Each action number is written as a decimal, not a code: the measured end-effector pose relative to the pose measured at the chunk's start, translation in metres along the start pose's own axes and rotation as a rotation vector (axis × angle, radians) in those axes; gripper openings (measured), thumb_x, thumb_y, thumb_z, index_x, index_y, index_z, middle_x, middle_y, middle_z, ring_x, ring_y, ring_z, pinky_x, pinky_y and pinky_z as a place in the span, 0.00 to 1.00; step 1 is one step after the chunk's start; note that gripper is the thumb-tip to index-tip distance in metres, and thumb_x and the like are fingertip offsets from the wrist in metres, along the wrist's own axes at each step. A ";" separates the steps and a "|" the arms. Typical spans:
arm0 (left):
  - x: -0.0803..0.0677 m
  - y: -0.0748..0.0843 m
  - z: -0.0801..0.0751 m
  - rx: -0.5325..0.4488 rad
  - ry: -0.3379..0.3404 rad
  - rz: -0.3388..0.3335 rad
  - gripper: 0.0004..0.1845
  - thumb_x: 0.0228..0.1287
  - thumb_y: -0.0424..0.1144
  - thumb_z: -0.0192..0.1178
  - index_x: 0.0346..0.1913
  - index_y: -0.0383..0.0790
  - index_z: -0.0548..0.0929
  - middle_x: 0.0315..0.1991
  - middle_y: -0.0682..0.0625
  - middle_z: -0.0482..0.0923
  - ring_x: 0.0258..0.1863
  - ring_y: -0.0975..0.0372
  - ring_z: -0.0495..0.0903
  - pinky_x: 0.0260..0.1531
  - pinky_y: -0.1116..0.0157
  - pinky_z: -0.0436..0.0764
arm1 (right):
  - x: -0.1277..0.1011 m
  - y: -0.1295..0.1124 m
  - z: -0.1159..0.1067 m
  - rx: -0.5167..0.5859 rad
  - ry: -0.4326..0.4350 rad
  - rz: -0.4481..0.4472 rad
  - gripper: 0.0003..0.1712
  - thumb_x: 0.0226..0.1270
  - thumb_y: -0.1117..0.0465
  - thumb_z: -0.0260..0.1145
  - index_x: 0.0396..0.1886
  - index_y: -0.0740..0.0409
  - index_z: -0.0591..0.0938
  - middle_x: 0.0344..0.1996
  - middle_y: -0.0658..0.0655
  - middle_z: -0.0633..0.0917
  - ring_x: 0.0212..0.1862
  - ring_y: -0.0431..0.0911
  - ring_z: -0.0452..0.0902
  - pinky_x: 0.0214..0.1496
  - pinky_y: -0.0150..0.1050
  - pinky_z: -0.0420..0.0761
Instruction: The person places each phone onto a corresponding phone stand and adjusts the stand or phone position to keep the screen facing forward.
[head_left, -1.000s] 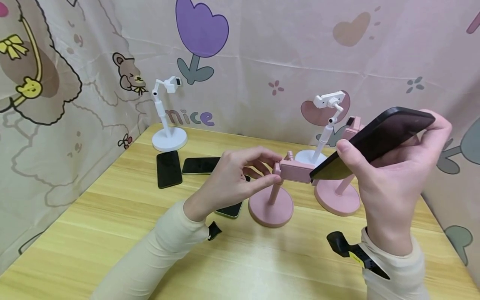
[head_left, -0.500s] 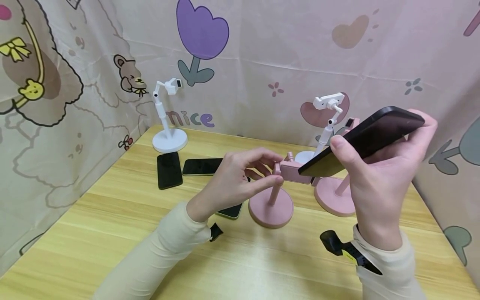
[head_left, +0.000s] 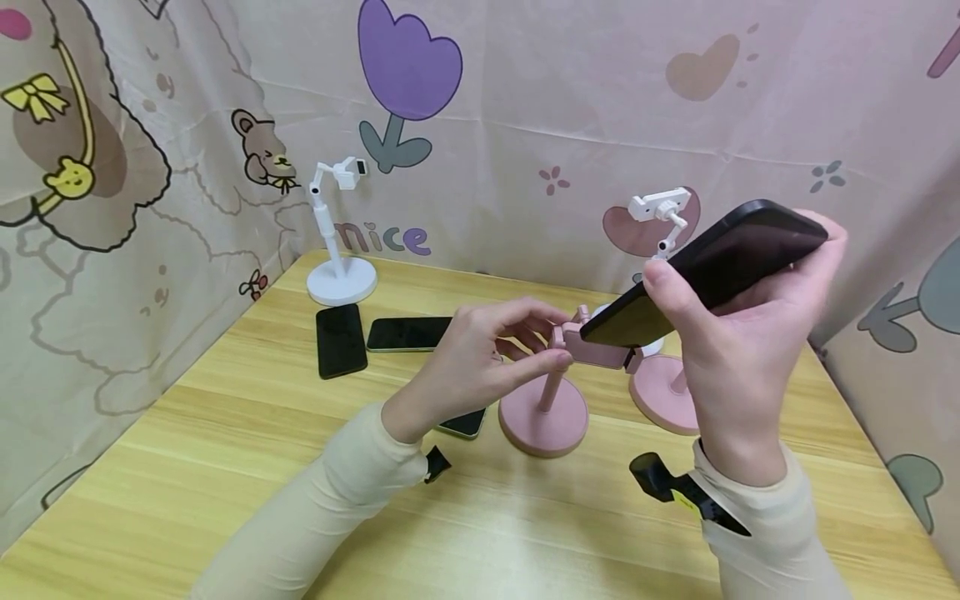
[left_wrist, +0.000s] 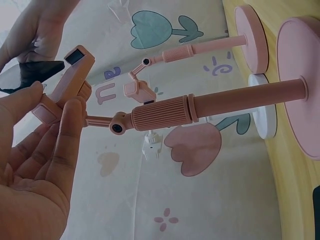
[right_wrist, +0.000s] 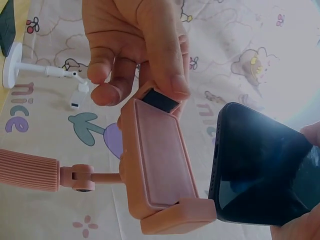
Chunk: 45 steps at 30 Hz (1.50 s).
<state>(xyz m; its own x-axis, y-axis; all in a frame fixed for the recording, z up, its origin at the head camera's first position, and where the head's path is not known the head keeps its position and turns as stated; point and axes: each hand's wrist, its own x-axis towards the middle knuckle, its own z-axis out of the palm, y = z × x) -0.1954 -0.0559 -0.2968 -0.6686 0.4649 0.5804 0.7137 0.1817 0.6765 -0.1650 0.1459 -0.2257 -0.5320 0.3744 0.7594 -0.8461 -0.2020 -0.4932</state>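
The left hand [head_left: 480, 354] has thumb and fingers closed together in a pinch on the left end of a pink clamp [right_wrist: 165, 155]. The right hand [head_left: 750, 358] grips a dark phone [head_left: 727, 267], thumb on one edge, the other fingers partly hidden. The phone is tilted above the bench [head_left: 525, 525], one corner just beside the clamp's right-hand lip [right_wrist: 179, 217]; whether they touch, I cannot tell.

That corner looks like the likeliest trouble: at this slant it could catch the lip and shove the clamp sideways. The thin jointed arm [right_wrist: 82, 177] behind it may then swivel, since the only hold on it is the pinch at the far end. If that pinch slips, the clamp could shift against the phone's edge. The right hand seems to hold the phone mainly by its edges, so a knock might twist it loose onto the round pink base [head_left: 543, 421] or the bench.

Farther out, a second pink stand [head_left: 666, 398] and a white stand [head_left: 660, 204] stand close behind the right hand, where a wide sweep might topple them. A phone lying by the base [head_left: 465, 423], partly under the left arm, could be struck by anything dropped.
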 end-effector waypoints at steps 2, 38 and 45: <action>0.000 0.001 0.000 0.001 -0.001 -0.004 0.15 0.69 0.35 0.75 0.56 0.38 0.88 0.45 0.49 0.92 0.40 0.68 0.90 0.40 0.68 0.92 | 0.000 0.001 0.001 -0.005 -0.003 -0.005 0.37 0.43 0.80 0.79 0.49 0.63 0.67 0.30 0.61 0.76 0.31 0.52 0.73 0.35 0.35 0.79; 0.000 0.003 -0.001 -0.009 -0.004 -0.003 0.12 0.68 0.34 0.75 0.52 0.39 0.89 0.42 0.49 0.90 0.39 0.69 0.90 0.40 0.69 0.92 | -0.008 0.008 0.020 0.027 -0.092 0.052 0.41 0.43 0.85 0.78 0.48 0.59 0.63 0.45 0.72 0.87 0.45 0.63 0.90 0.50 0.43 0.91; 0.000 0.002 -0.002 -0.009 -0.003 0.002 0.13 0.68 0.34 0.75 0.53 0.39 0.89 0.43 0.50 0.91 0.39 0.69 0.90 0.39 0.69 0.91 | -0.003 0.009 0.019 -0.052 -0.133 0.011 0.41 0.42 0.82 0.80 0.46 0.57 0.62 0.42 0.71 0.87 0.43 0.62 0.90 0.52 0.44 0.91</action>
<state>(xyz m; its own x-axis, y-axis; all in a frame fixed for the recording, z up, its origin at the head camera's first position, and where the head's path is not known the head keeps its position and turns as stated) -0.1942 -0.0570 -0.2946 -0.6661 0.4683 0.5805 0.7134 0.1732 0.6790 -0.1715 0.1257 -0.2244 -0.5437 0.2485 0.8016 -0.8393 -0.1571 -0.5205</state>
